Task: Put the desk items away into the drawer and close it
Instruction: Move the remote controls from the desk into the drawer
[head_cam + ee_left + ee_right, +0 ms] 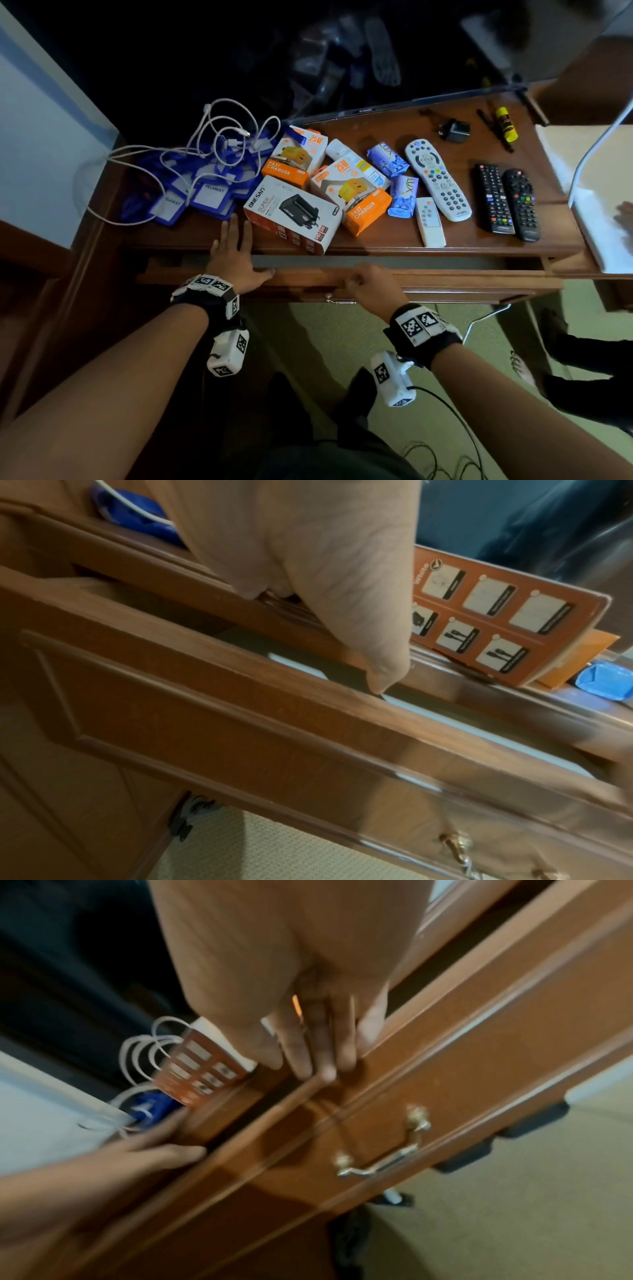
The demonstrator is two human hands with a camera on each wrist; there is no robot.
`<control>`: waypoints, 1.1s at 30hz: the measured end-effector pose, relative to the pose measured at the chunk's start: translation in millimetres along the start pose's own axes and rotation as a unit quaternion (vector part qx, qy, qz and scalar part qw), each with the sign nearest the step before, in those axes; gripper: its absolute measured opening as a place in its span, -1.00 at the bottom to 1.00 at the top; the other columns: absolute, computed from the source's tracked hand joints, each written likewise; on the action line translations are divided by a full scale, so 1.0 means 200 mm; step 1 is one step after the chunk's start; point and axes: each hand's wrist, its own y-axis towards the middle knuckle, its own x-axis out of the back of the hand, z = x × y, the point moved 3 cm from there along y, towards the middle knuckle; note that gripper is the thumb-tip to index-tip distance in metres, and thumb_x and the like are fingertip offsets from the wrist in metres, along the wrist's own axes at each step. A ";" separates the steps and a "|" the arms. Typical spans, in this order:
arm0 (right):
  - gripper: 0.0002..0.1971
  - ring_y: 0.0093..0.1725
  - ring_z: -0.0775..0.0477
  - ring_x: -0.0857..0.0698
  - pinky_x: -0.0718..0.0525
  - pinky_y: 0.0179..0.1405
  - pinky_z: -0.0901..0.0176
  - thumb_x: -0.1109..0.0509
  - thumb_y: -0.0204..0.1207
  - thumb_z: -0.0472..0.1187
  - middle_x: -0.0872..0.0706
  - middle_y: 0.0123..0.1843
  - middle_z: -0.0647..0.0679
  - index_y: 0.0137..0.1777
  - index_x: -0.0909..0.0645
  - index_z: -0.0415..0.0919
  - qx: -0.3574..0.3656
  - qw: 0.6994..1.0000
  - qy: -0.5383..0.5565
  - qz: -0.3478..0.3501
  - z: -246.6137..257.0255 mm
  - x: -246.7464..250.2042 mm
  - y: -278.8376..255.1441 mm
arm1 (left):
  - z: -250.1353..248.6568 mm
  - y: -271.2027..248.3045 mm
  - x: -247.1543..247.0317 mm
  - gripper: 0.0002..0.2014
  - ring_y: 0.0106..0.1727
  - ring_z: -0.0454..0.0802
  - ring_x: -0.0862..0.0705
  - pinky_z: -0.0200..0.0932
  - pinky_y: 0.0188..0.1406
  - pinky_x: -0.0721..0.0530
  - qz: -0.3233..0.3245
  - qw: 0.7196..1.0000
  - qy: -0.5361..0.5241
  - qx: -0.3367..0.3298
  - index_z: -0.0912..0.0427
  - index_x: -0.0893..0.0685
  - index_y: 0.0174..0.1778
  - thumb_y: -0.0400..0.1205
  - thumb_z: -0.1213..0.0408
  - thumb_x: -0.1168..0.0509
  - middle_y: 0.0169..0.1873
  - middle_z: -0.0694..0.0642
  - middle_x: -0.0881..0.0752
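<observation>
The wooden drawer (445, 284) stands a little way out under the desk top, showing a narrow gap. My right hand (370, 284) curls over the top edge of the drawer front (445, 1096), above its brass handle (387, 1153). My left hand (233, 253) lies flat on the desk edge (212, 593), thumb reaching to the drawer front (240, 737). On the desk sit a black-and-white charger box (294, 212), two orange charger boxes (356, 195), soap packs (402, 197), several remotes (436, 178), blue badge holders (205, 192) and a white cable (219, 137).
A plug adapter (454, 130), pen (495, 130) and yellow glue stick (507, 124) lie at the back right. A dark screen (342, 51) stands behind the desk. A white surface (599, 222) adjoins on the right. Another person's foot (524, 370) is on the carpet.
</observation>
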 end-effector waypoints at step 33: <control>-0.49 -0.38 0.04 -0.70 -0.72 -0.01 0.11 -0.33 0.50 0.10 -0.65 -0.61 0.06 -0.65 -0.61 -0.12 -0.195 0.938 -0.116 0.263 -0.15 -0.32 -0.43 | 0.01 -0.01 -0.04 0.24 0.66 0.25 0.29 0.22 0.61 0.03 -0.058 0.997 0.028 -0.036 0.22 0.23 0.66 0.35 -0.35 -0.38 0.63 0.32 0.33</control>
